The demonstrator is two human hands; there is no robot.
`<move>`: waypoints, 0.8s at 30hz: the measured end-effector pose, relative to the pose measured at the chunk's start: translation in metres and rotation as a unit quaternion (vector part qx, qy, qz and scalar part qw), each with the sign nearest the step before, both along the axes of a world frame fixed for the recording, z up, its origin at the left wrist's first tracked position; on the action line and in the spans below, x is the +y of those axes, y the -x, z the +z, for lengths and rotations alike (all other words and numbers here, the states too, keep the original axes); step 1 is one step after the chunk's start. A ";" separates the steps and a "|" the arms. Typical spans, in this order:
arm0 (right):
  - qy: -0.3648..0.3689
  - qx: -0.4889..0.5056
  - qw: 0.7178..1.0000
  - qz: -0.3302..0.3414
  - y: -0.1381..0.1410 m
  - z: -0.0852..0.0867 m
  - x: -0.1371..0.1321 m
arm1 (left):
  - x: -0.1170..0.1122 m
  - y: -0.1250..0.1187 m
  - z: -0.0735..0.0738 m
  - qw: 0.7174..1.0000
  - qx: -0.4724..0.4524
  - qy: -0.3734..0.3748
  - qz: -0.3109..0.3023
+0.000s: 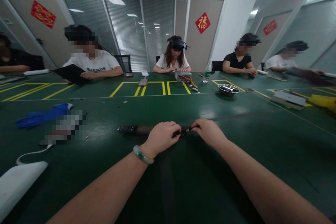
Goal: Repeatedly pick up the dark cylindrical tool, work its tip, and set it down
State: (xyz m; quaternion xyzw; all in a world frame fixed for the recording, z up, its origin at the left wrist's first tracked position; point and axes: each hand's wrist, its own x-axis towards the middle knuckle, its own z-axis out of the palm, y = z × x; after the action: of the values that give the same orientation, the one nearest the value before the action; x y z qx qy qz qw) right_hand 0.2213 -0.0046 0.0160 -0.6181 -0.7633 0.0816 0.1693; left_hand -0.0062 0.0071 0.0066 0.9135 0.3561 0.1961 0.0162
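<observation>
A dark electric screwdriver (141,130) lies lengthwise across the green table in front of me, its narrow chuck end pointing left. My left hand (165,134), with a jade bangle (143,154) at the wrist, is closed around its rear end. Just to the right, my right hand (208,131) pinches a small black connector (188,130) between thumb and fingertips. The connector sits in line with the screwdriver's rear. Whether the two are joined is hidden by my left fingers.
Left of the screwdriver lie a blue glove (43,116) and a blurred-out phone, cabled to a white power bank (22,185). Farther off are a metal bowl (229,89), a water bottle (207,72), a metal box with coloured wires (183,76) and several seated people.
</observation>
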 end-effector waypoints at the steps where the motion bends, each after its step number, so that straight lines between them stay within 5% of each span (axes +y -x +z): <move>1: -0.013 0.014 1.000 0.000 0.001 -0.002 -0.001 | 0.000 0.000 0.000 1.000 -0.003 0.001 -0.003; 17: -0.068 0.047 0.990 0.115 0.009 -0.017 -0.003 | 0.002 0.000 -0.003 1.000 -0.018 -0.005 -0.010; 24: -0.066 0.077 0.990 0.096 0.007 -0.020 -0.001 | 0.002 0.000 -0.003 1.000 -0.017 -0.003 -0.007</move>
State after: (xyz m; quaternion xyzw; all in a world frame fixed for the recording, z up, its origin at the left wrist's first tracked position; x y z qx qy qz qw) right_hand 0.2143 -0.0053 -0.0041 -0.5209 -0.8077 0.0943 0.2596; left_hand -0.0065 0.0093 0.0033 0.9125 0.3486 0.2129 0.0206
